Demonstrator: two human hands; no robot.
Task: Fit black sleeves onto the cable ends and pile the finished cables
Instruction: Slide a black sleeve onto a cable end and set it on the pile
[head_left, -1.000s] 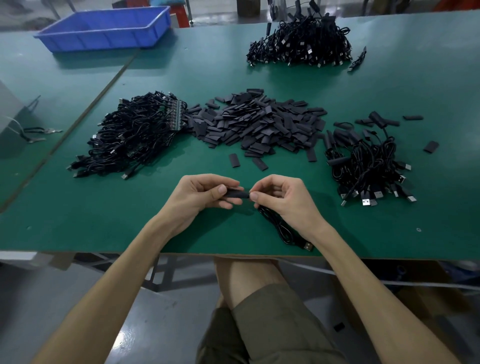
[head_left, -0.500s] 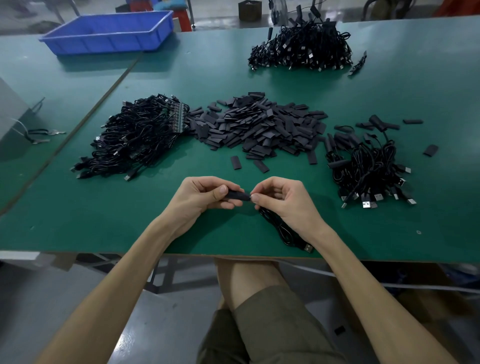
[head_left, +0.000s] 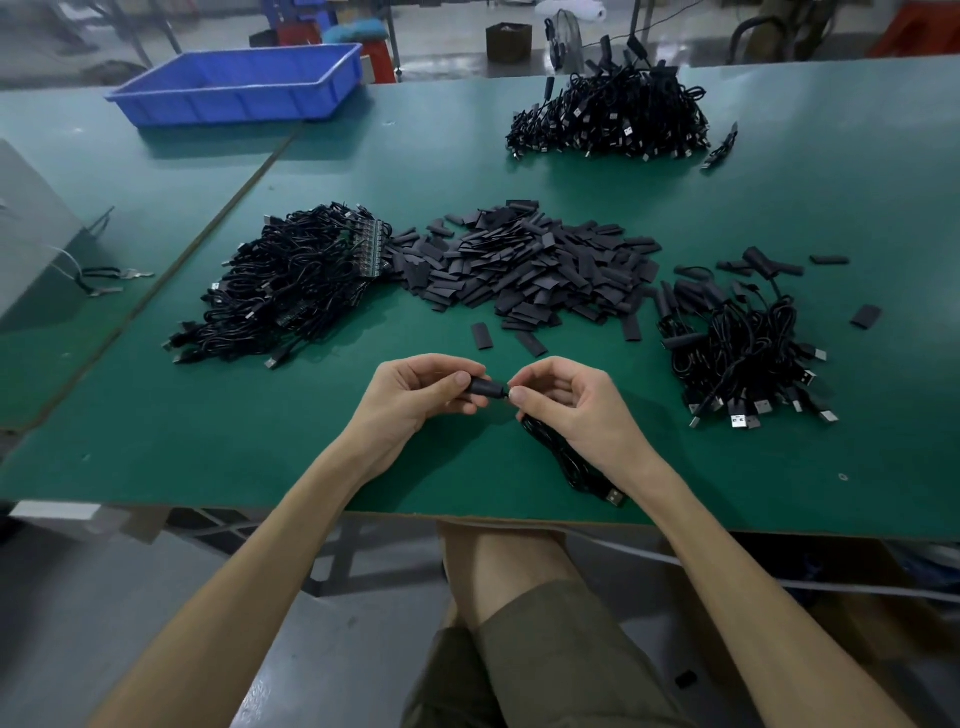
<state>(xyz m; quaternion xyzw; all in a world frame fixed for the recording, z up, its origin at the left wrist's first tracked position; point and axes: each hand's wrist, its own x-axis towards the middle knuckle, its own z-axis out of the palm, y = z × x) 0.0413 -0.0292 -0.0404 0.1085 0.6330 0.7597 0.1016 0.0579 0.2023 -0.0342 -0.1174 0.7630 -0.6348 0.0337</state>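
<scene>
Hands unmoved vs. prior frame. L hand (head_left: 410, 400) pinches sleeve (head_left: 485, 388); R hand (head_left: 566, 405) pinches cable (head_left: 582, 475) above counter (head_left: 260, 457).

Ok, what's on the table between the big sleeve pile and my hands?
Two stray black sleeves on otherwise bare green table, seen in the head view.

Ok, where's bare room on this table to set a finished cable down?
Bare mat lies between the left pile and the near edge, left of the left hand; also between the bin, far pile and sleeves. Crowded: the middle band, left pile through sleeves to right pile.
</scene>
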